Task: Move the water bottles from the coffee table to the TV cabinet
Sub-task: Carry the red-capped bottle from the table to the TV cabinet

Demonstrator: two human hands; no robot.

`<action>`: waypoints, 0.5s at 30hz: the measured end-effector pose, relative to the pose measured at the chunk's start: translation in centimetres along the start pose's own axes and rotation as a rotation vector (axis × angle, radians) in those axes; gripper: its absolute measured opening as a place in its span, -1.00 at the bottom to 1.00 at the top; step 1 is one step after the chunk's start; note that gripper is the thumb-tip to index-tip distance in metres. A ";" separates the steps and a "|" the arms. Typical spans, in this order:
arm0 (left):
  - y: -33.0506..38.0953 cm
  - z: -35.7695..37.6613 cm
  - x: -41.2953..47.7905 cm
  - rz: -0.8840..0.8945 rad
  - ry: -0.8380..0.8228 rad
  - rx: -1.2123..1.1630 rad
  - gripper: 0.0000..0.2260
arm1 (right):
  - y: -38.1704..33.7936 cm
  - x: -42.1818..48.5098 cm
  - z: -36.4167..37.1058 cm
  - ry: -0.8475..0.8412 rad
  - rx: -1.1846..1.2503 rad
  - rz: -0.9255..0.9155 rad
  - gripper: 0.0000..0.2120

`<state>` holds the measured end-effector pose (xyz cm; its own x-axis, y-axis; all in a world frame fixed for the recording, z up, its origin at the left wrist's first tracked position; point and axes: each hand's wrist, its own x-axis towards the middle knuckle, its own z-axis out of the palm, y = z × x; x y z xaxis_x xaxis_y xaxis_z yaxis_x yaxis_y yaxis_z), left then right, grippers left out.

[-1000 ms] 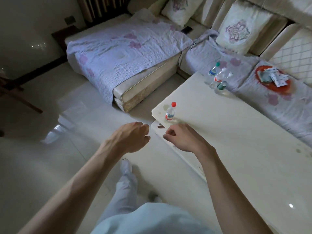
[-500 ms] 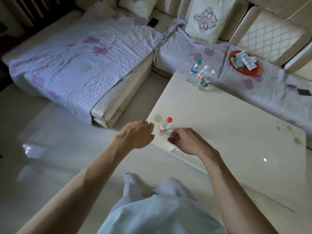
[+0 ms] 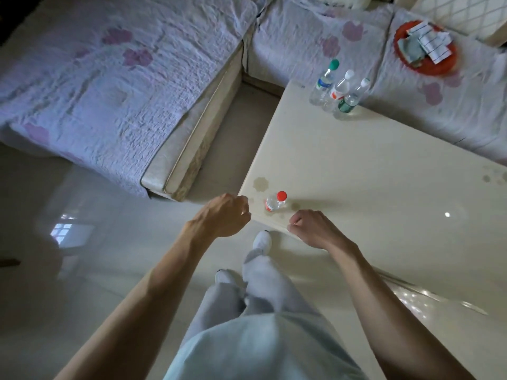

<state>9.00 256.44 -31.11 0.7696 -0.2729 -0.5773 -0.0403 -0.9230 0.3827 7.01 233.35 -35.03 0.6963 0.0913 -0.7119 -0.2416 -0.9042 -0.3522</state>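
A small clear bottle with a red cap (image 3: 275,201) stands upright near the closest corner of the cream coffee table (image 3: 370,171). Three more bottles cluster at the table's far corner: one with a green cap (image 3: 325,82), one with a white cap and red label (image 3: 340,89), one with a white cap and green label (image 3: 351,98). My left hand (image 3: 223,216) hovers just left of the red-capped bottle, fingers curled, holding nothing. My right hand (image 3: 312,229) is loosely curled over the table edge, just below and right of that bottle, also empty. The TV cabinet is out of view.
A sofa with a lilac quilted cover (image 3: 109,86) wraps around the left and far sides of the table. An orange tray with folded cloths (image 3: 425,48) lies on the sofa at the back right. My legs and feet (image 3: 262,242) stand on the glossy floor beside the table.
The view has shifted closer and tilted down over the table. Both hands have stayed curled on either side of the red-capped bottle, drawing slightly nearer to it.
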 end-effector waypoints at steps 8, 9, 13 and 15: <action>-0.6 3.1 9.5 -0.071 0.007 -0.326 -0.75 | 3.7 11.1 4.5 0.034 0.341 0.290 -0.53; -0.7 3.7 10.3 -0.075 -0.013 -0.351 -0.75 | 4.1 11.9 5.2 0.046 0.373 0.321 -0.51; -1.9 6.5 13.1 -0.105 -0.071 -0.413 -0.74 | 4.6 15.3 8.3 0.152 0.462 0.306 -0.38; -2.8 7.7 14.0 -0.116 -0.101 -0.417 -0.75 | 4.7 17.0 9.8 0.242 0.475 0.247 -0.33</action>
<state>15.00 253.11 -45.83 0.6869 -0.2182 -0.6933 0.3190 -0.7666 0.5573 11.11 234.77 -54.77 0.7016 -0.2468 -0.6685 -0.6540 -0.5954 -0.4666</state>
